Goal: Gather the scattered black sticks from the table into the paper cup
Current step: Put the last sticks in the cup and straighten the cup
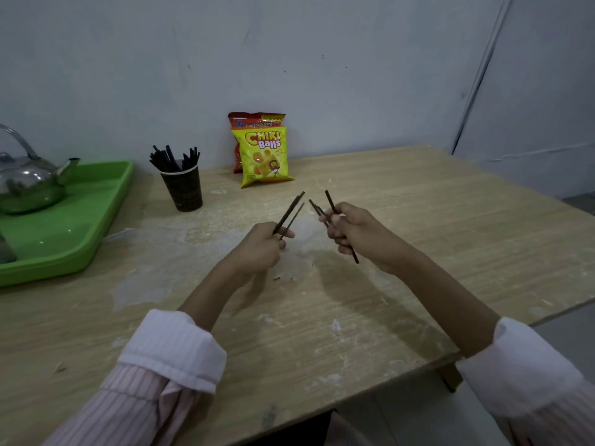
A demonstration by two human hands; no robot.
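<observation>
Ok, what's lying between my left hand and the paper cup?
Nothing: in the head view, only bare, scuffed table lies between the left hand, gripping black sticks, and the paper cup.

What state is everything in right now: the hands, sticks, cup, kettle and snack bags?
left hand: grips left bundle of black sticks
right hand: grips right bundle of black sticks
paper cup: upright on table, holds many stored sticks
kettle: upright on green tray
yellow snack bag: standing in front of red snack bag
</observation>
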